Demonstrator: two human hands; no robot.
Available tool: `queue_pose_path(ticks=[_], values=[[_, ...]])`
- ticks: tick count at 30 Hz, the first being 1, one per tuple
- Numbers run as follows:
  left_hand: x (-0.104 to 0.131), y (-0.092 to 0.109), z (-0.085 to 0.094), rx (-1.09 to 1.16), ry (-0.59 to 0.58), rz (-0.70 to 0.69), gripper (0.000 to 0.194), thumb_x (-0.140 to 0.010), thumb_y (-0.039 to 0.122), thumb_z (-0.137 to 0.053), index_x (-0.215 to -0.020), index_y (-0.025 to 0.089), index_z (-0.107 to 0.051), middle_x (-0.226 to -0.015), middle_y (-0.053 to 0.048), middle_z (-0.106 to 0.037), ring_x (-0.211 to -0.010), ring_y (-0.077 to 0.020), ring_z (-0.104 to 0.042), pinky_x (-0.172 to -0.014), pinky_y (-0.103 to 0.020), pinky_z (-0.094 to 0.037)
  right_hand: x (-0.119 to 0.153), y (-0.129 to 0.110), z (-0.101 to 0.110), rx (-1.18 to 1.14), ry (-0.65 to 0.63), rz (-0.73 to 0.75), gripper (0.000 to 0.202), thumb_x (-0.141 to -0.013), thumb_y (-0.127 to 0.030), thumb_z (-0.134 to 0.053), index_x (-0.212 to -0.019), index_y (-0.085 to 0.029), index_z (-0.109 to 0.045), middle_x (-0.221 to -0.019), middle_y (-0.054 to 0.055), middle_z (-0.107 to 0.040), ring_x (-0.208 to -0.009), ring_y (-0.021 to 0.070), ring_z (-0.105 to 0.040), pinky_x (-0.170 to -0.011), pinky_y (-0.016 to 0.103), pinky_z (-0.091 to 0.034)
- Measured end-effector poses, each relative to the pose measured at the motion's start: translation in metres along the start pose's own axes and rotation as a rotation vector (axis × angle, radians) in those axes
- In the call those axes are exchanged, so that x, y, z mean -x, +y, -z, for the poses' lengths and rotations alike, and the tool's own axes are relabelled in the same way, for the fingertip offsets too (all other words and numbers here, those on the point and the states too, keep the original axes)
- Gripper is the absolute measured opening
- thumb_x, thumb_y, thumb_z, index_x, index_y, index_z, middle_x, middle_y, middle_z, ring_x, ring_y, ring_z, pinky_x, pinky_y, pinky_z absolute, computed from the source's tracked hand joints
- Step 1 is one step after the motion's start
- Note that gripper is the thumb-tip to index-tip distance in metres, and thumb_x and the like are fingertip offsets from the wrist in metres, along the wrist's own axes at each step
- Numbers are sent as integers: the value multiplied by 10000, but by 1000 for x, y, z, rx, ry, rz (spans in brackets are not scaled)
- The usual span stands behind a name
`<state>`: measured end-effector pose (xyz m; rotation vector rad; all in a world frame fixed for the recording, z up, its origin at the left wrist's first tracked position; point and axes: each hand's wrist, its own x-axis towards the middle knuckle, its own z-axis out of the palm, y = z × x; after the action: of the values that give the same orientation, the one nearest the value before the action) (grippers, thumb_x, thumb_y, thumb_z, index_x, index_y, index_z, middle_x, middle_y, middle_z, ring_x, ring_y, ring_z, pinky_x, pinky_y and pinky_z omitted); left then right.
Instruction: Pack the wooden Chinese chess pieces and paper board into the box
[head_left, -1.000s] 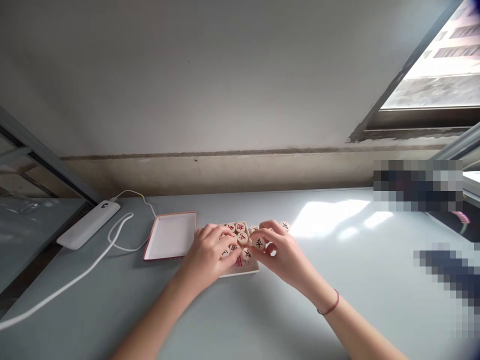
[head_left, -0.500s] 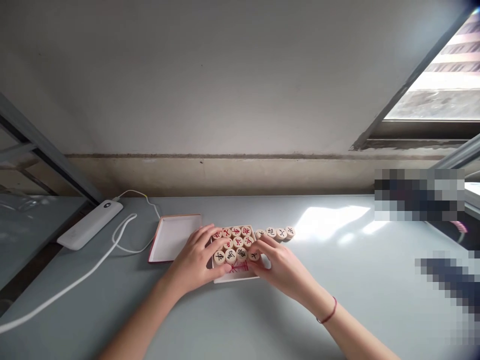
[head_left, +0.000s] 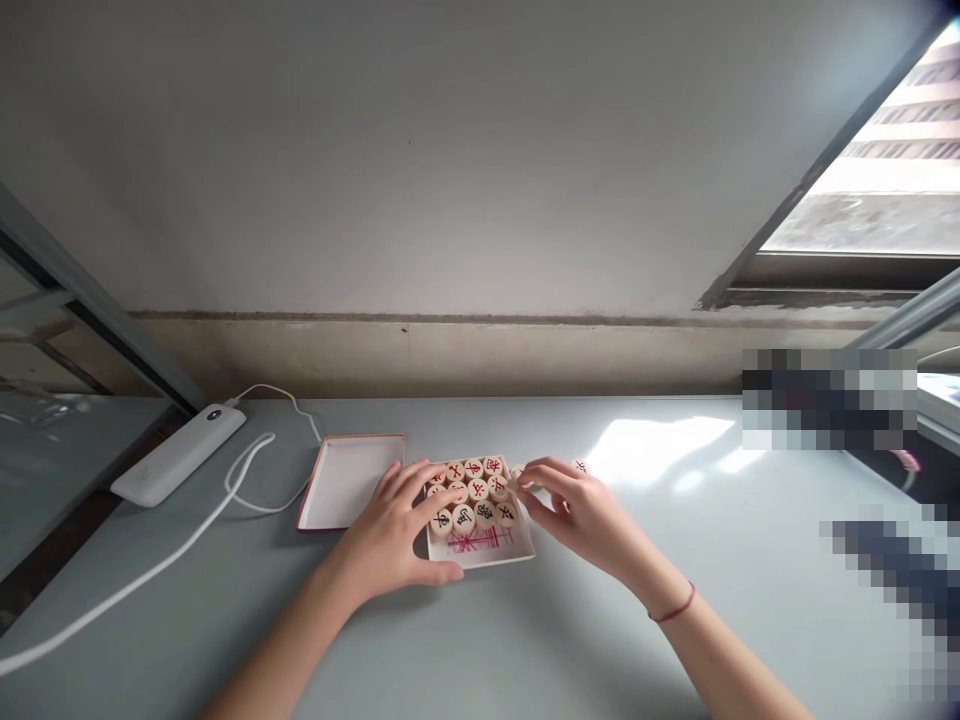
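Observation:
A shallow white box [head_left: 495,552] holds rows of round wooden Chinese chess pieces [head_left: 477,490], some with red characters and some with black. Over the box's left side my left hand [head_left: 401,525] spreads its fingers, the tips resting on or just above the pieces there, the thumb by the near edge. At the right edge, my right hand [head_left: 570,508] has thumb and index finger closed around a pale chess piece [head_left: 517,472], largely covered by the fingertips. Beyond that hand one more piece [head_left: 580,466] peeks out; others beside it are hidden.
A box lid [head_left: 352,480] lies inside-up left of the box. Farther left are a white power bank [head_left: 180,455] and its white cable [head_left: 172,555]. Metal frame bars stand at both sides, with a wall [head_left: 450,200] behind the grey table [head_left: 637,560].
My right hand has let go of a black-character piece at the right end of the near row and moved up and right to the loose pieces. My left thumb has shifted toward the near edge.

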<state>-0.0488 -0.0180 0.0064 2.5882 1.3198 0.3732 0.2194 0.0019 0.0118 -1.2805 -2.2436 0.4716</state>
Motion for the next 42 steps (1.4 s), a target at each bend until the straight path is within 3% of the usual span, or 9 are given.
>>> queue_pose_path(ticks=[9,13,17,21,27,30,34,38,42], values=[[1,3,-3,12,43,-35,663,-694,454,-723,-1299,295,-503,-1414,-84,-425,-1296,-342,-365,-1073,-553,-306,5,-12,-4,-23,-95,96,134,-842,-162,-520,-904,-229,-619,-998,41,-638,-588,93,-541,-579,232,-477],[1,3,-3,8,54,-37,654,-683,430,-735,-1283,288,-516,-1404,-91,-435,-1288,-347,-376,-1059,-556,-326,5,-13,-4,15,-88,130,95,-850,-192,-539,-870,-219,-627,-990,55,-633,-678,120,-591,-610,244,-480],[2,5,1,-9,48,-17,651,-680,420,-744,-1279,291,-522,-1404,-88,-432,-1292,-352,-369,-1052,-553,-342,1,-3,0,50,-50,53,192,-909,-212,-443,-998,-206,-614,-1104,85,-610,-551,83,-566,-578,258,-479],[3,7,1,-9,37,-9,667,-684,413,-744,-1296,300,-502,-1416,-72,-417,-1297,-342,-359,-1052,-537,-354,-6,4,-3,209,-103,-35,361,-876,-162,-457,-1234,-189,-497,-1268,118,-551,-679,140,-646,-589,276,-487],[2,5,0,-24,68,-34,631,-709,470,-718,-1275,280,-516,-1388,-85,-448,-1285,-342,-372,-1050,-539,-352,-14,4,-14,336,-184,-79,292,-892,-118,-417,-1137,-173,-567,-1136,103,-637,-690,161,-666,-526,234,-447],[2,6,2,-33,154,-60,594,-754,533,-658,-1260,251,-528,-1337,-101,-496,-1262,-343,-401,-1045,-539,-356,-10,3,-11,268,-22,-33,258,-915,-172,-413,-1109,-167,-583,-1106,124,-647,-647,152,-650,-528,246,-455],[2,20,2,-15,330,-70,422,-874,408,-565,-1251,227,-511,-1211,-102,-579,-1150,-271,-518,-974,-429,-453,1,-20,-8,-13,229,-12,221,-924,-318,-462,-1049,-185,-588,-1005,110,-667,-508,92,-564,-501,233,-458],[2,43,0,63,396,-86,405,-921,351,-503,-1307,250,-435,-1105,-73,-624,-1009,-215,-613,-877,-339,-526,11,-51,-18,-331,147,-26,221,-884,-374,-537,-1008,-201,-597,-718,18,-648,-462,77,-500,-444,193,-428],[3,47,-1,104,385,-122,335,-937,258,-474,-1271,250,-442,-1063,-46,-639,-953,-181,-636,-848,-301,-537,13,-60,-28,-420,76,-66,259,-863,-428,-566,-950,-189,-611,-658,-5,-604,-469,71,-444,-449,185,-401]])
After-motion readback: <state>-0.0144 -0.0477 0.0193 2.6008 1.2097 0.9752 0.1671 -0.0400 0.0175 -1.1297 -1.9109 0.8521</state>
